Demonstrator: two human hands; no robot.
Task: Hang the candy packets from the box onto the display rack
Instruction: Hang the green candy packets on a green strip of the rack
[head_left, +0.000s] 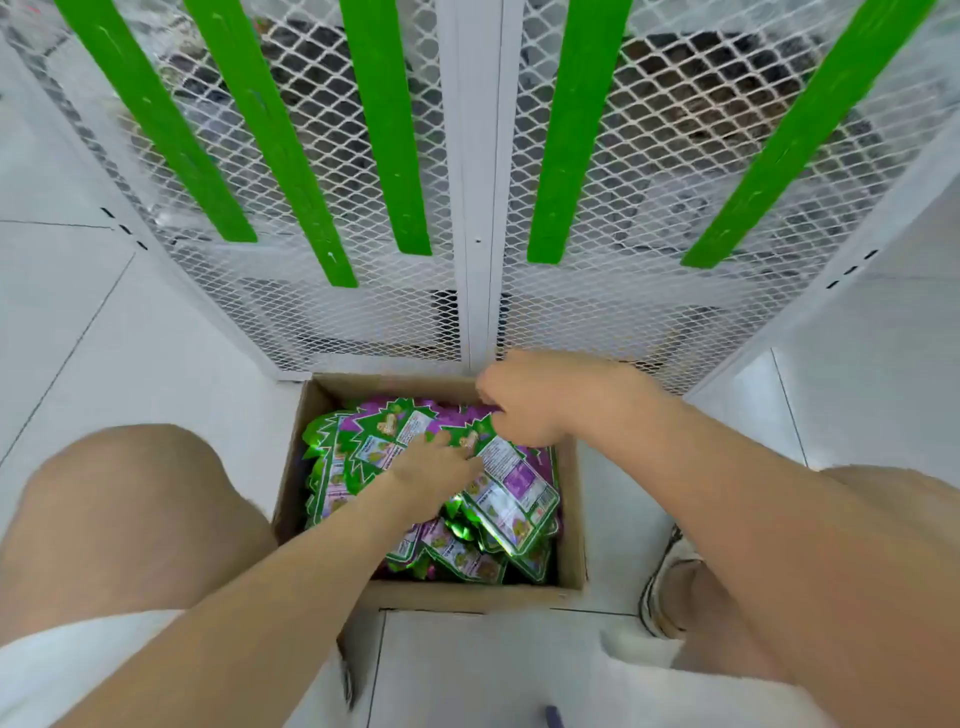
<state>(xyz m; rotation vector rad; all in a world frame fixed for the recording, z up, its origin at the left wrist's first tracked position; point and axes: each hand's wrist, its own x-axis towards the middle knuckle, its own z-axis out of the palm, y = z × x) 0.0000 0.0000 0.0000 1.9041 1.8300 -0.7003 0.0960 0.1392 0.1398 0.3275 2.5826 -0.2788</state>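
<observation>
A cardboard box (571, 525) stands on the floor against the foot of the display rack (475, 208). It holds several green and purple candy packets (379, 441) in a loose heap. My left hand (434, 470) reaches into the box and its fingers lie on the packets near the middle. My right hand (524, 400) is over the box's far right part, its fingers curled on the top edge of one candy packet (514, 488), which tilts up out of the heap. None of the green strips (387, 130) on the white mesh rack carries a packet.
My bare knees flank the box, the left knee (130, 519) close to its left wall. A shoe (670, 587) sits to the right of the box. White floor tiles (130, 338) lie on both sides of the rack.
</observation>
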